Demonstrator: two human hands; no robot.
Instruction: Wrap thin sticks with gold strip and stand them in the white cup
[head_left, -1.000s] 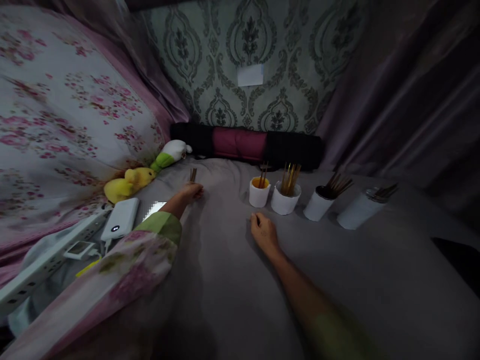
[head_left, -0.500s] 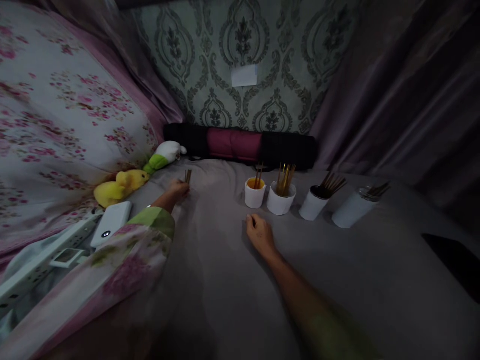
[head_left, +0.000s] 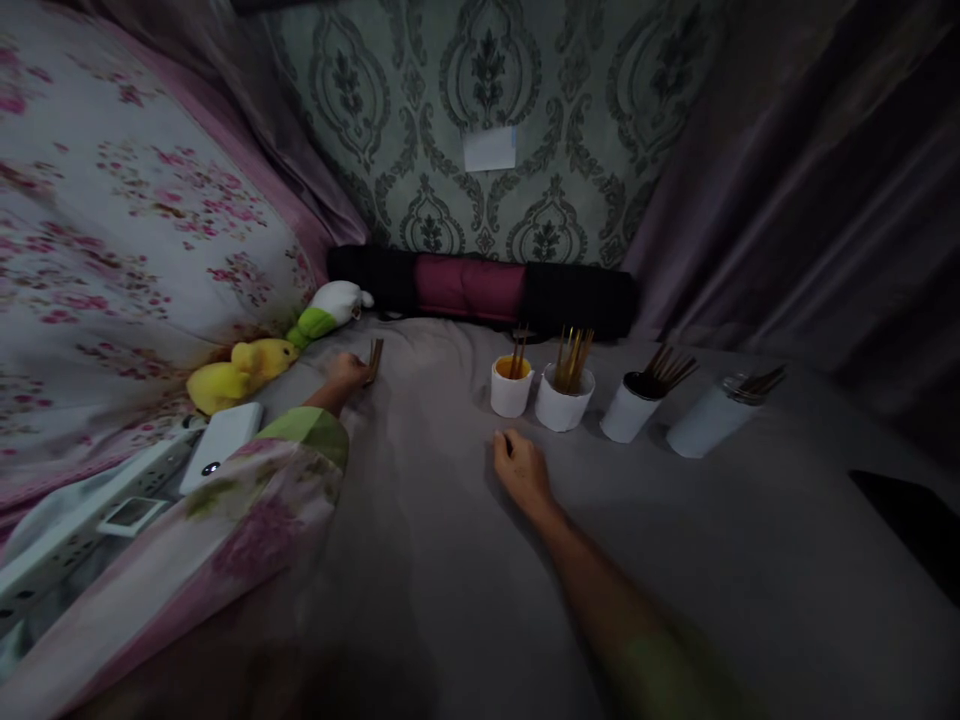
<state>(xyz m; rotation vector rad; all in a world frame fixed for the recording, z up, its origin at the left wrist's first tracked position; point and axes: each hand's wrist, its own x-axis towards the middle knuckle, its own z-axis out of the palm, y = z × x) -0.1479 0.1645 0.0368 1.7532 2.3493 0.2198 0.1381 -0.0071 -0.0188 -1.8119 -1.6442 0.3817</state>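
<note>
At the left, my left hand (head_left: 348,372) has its fingertips closed on a small bunch of thin brown sticks (head_left: 374,358), which stand nearly upright. My right hand (head_left: 520,464) rests on the grey sheet with its fingers curled in, and nothing shows in it. Just beyond it stands a small white-wrapped cup (head_left: 509,396) with an orange inside and a few sticks. Beside that is a wider white cup (head_left: 564,408) holding several golden sticks. Further right are a white-wrapped container (head_left: 628,416) with a dark inside and a taller white-wrapped jar (head_left: 709,422), both with brown sticks.
A black and maroon long bag (head_left: 472,290) lies along the wall. Plush toys, one yellow (head_left: 244,377) and one white and green (head_left: 330,305), sit at the left. Nearer are a white power bank (head_left: 223,447) and a power strip (head_left: 71,545). A black flat object (head_left: 911,525) lies right.
My left hand has shifted slightly left and down, and more of the stick bunch shows at its fingertips. My right hand has stayed in place.
</note>
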